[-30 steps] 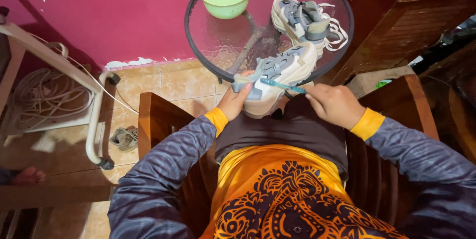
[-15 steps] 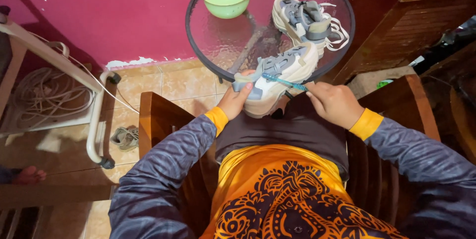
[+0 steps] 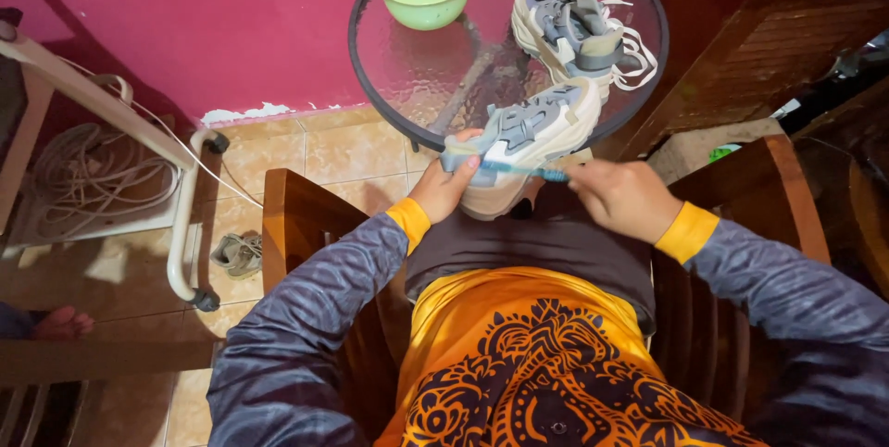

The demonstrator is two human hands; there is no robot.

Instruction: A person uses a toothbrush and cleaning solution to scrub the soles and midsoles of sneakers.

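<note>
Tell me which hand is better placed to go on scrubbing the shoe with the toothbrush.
Right, probably. The right hand already grips the blue toothbrush, whose head lies against the side of the grey and cream shoe. The left hand is occupied holding that shoe by its end.

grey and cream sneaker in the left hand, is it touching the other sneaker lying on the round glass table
Cannot tell. In the head view the held grey and cream sneaker overlaps the second sneaker at its far end, so neither contact nor a gap shows. The left hand grips its toe.

Both forearms are reaching forward over the lap, elbows bent; the left hand [image 3: 446,189] is curling with thumb pressing on top; the right hand [image 3: 622,199] is closing in a pinching fist.
</note>
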